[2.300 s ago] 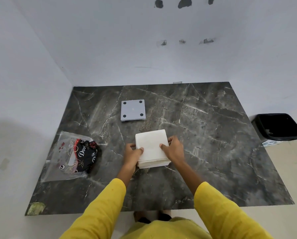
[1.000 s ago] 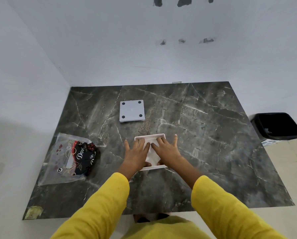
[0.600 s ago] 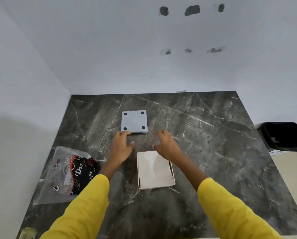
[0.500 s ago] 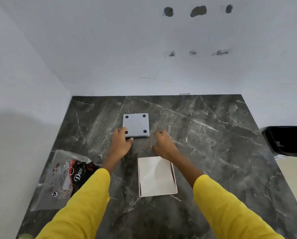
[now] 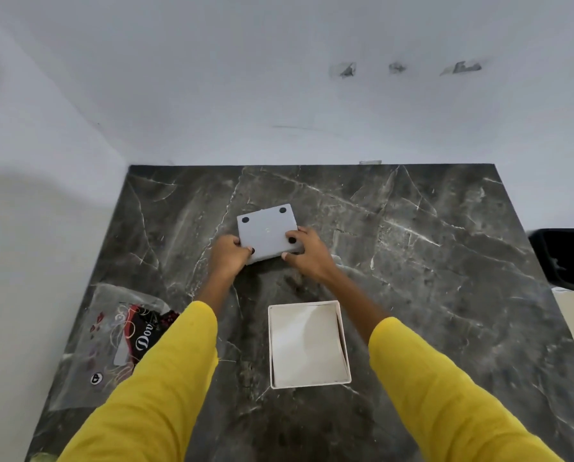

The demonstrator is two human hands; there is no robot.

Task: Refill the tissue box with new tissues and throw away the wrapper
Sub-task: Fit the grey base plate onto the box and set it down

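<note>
Hands gripped a grey square panel point(image 5: 266, 231) at the middle of the dark marble desk point(image 5: 429, 261). Four black dot feet sat at the panel's corners, face up. The left hand point(image 5: 229, 256) was closed on the panel's near-left corner, thumb over the top face. The right hand point(image 5: 307, 253) was closed on its near-right corner, thumb along the near edge. The panel was tilted, its near edge raised a little off the desk.

Nearer, between the two yellow sleeves point(image 5: 165, 378), stood the open white tissue box point(image 5: 344, 341). Its rim faced up and a stack of white tissues point(image 5: 304, 341) filled it. The box was well apart from the panel, with bare marble between them.

At the near left lay the clear printed wrapper point(image 5: 112, 338), partly hidden by the left sleeve and close to the desk's left edge. The desk's left and far edges met white walls. The right half of the desk was bare marble out to its right edge. Beyond that edge, lower down, a black bin point(image 5: 566, 258) was cut off by the picture's border.
</note>
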